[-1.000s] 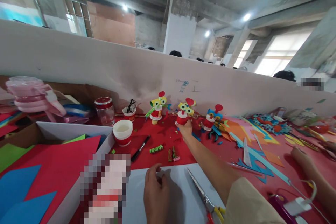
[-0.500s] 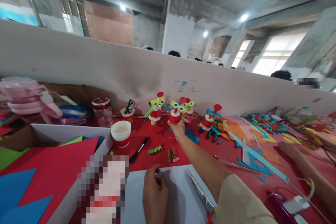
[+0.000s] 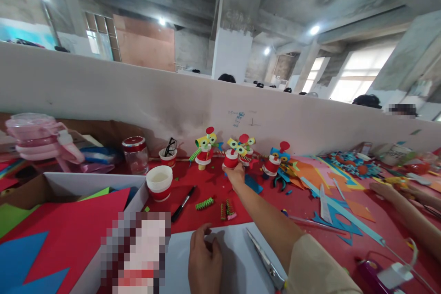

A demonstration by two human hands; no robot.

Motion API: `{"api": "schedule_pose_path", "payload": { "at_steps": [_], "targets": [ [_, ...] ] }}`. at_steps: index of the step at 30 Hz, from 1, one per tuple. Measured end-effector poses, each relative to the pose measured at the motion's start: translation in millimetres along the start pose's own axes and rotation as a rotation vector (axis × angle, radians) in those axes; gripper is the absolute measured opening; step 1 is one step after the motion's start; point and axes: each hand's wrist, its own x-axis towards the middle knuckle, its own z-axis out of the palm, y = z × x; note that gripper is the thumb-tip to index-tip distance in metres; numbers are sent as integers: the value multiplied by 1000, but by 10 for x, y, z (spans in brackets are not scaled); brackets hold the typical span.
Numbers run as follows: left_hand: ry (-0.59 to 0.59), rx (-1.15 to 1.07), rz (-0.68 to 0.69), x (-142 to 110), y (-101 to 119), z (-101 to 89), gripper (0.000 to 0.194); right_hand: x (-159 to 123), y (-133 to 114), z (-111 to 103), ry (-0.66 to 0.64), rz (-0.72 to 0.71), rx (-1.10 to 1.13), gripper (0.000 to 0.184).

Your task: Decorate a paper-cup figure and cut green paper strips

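At the back of the red table, my right hand [image 3: 236, 176] is closed around the lower part of a paper-cup figure [image 3: 231, 161] with a red body and yellow, round-eyed head. Similar cup figures stand around it: a yellow-headed one [image 3: 204, 152] to the left, another [image 3: 247, 151] partly hidden behind, and a blue-headed one [image 3: 272, 165] to the right. My left hand [image 3: 205, 259] lies loosely curled on a white sheet [image 3: 234, 248], thumb and fingers apart, with nothing visible in it. Scissors [image 3: 263, 257] rest on the sheet's right side. Folded-paper springs [image 3: 204, 203] lie between my hands.
On the left stand a box [image 3: 136, 202] with coloured paper, a paper cup [image 3: 159, 181], a lidded jar [image 3: 135, 154] and a pink bottle [image 3: 34, 135]. A pen [image 3: 183, 203] lies nearby. Paper scraps [image 3: 339, 216] and another person's arm [image 3: 396, 202] are at right.
The view has tilted slightly upward. My right hand and the cup figure have shifted only slightly; my left hand stays on the sheet. The other person's hand at right has moved.
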Motion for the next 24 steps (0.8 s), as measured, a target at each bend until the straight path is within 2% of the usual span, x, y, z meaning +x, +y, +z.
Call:
{"api": "schedule_pose_path", "payload": {
  "at_steps": [10,15,17,20,24],
  "targets": [
    [79,27,-7,-52,164,12,37,-14,-22,-41,65,27,64,35],
    [74,22,-14,-106,166,18,35,-270,20,-73,68,107,105,36],
    [76,18,-3,-116,169,22,34,-450,44,19,-3,112,146,33],
    [82,18,17,-110,170,27,31,-646,21,269,-131,73,229,31],
    [111,20,29,-105,157,47,27,-559,-111,605,-181,-33,368,33]
  ]
}}
